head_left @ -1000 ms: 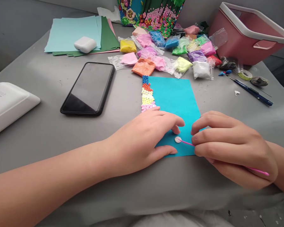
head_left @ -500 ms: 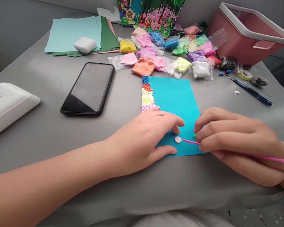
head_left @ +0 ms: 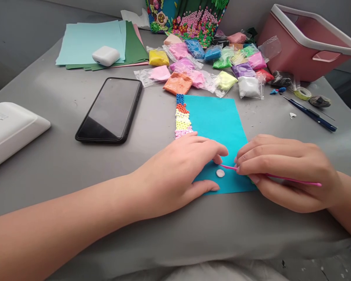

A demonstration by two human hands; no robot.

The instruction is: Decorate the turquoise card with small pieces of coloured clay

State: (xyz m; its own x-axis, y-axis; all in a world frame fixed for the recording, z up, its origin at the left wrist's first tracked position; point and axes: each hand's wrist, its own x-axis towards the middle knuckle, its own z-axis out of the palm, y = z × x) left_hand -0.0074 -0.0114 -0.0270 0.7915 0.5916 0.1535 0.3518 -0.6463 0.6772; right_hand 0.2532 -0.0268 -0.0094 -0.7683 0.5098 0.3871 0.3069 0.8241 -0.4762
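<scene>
A blue sheet of card (head_left: 213,121) lies on the grey table, with small clay beads (head_left: 182,117) in blue, orange, yellow and pink bands along its left edge. My left hand (head_left: 183,171) rests over the card's lower left, fingers apart and holding nothing. Between its thumb and forefinger is a flat, pale pinkish-white clay disc (head_left: 220,173). My right hand (head_left: 283,171) grips a thin pink modelling tool (head_left: 295,180) like a pen. The tool's tip is just above the disc, near my left fingertips. A bit of green under my right hand is mostly hidden.
Behind the card lie several bags of coloured clay (head_left: 178,82). A pink basket (head_left: 298,50) stands at the back right, near a dark blue pen-like tool (head_left: 310,113). A phone (head_left: 109,109), paper sheets (head_left: 90,43) and a white earbud case (head_left: 105,56) are at the left.
My right hand has shifted left and slightly up, so the pink tool's tip has moved off the disc's right edge to just above it. My left hand stays in place.
</scene>
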